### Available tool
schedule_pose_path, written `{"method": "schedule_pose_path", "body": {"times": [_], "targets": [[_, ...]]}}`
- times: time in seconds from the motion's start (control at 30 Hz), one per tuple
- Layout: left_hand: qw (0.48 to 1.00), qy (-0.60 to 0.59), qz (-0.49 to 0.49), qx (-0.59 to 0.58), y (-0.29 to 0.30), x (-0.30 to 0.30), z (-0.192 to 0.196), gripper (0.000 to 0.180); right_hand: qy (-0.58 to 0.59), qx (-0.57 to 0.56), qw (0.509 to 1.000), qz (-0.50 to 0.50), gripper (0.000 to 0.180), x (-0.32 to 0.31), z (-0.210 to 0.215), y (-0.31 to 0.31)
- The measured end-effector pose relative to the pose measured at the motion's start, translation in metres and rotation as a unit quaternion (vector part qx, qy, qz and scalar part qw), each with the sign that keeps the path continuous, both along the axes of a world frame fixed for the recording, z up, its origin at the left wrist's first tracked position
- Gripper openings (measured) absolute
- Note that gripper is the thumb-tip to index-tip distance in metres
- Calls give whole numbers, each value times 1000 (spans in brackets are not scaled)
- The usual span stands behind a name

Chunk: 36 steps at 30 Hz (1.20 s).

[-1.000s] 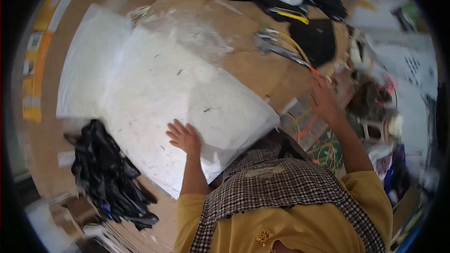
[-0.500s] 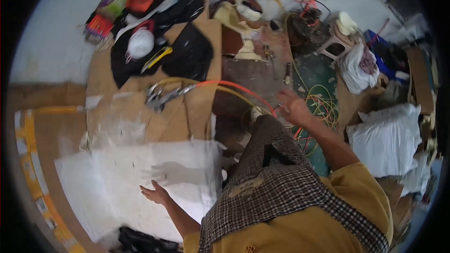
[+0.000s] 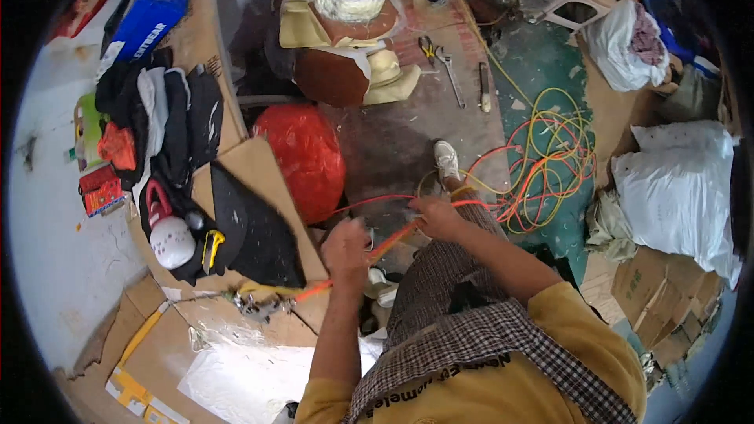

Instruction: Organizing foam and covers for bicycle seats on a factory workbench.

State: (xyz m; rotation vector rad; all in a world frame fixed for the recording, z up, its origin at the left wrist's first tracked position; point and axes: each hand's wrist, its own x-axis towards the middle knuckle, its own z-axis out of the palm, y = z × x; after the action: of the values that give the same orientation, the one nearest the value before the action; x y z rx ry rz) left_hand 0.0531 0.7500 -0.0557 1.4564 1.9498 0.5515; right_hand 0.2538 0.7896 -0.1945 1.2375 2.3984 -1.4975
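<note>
Bench [image 3: 271,173] at the left, topped with flat brown cardboard [image 3: 196,312], carries a white rounded object with a pink strap [image 3: 170,241], a yellow-and-black utility knife [image 3: 210,251] and a dark pointed piece of cloth [image 3: 255,228], probably grouped there to stay within reach. Below them a silvery metal hand tool [image 3: 263,306] lies on the cardboard, apparently parked at the end of an orange flexible hose [image 3: 397,237]; a crumpled white sheet [image 3: 236,381] shows lower down. A rounded form in shiny red plastic [image 3: 300,161] stands just beyond the bench.

The left hand [image 3: 345,250] is blurred beside the hose, fingers seemingly curled; whether it grips anything I cannot tell. The orange hose slants up past the left wrist to the right hand [image 3: 436,217], which looks closed round it, likely to steady the line. Farther right, it leads toward a loose tangle of orange and yellow coils [image 3: 542,204] on the green floor [image 3: 550,71], perhaps left slack so that length can be drawn.

Half a second ago the left hand was spread over the white sheet; now it is beside the hose, and the view has swung rightward.
</note>
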Motion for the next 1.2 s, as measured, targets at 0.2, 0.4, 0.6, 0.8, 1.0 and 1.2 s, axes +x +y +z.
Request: {"method": "schedule_pose_path", "body": {"times": [0.2,0.4,0.6,0.8,1.0,1.2], "targets": [[949,-151,252,-117,114,24,-239,20,-39,-117,975,-184,33,27,-123,36],[901,355,244,-45,74,-109,-499,34,-10,-201,926,-319,28,46,-228,46],[884,429,183,-25,-70,-369,-646,18,98,-267,941,-182,40,31,-178,94],[911,32,410,22,-216,-328,-741,26,66,-320,942,-76,40,-6,-181,112],[799,-296,511,117,-215,-417,-749,36,22,-325,939,-105,39,-3,-173,128],[737,-308,593,104,-204,-422,-789,35,-28,-338,939,-51,37,-7,-183,129]]}}
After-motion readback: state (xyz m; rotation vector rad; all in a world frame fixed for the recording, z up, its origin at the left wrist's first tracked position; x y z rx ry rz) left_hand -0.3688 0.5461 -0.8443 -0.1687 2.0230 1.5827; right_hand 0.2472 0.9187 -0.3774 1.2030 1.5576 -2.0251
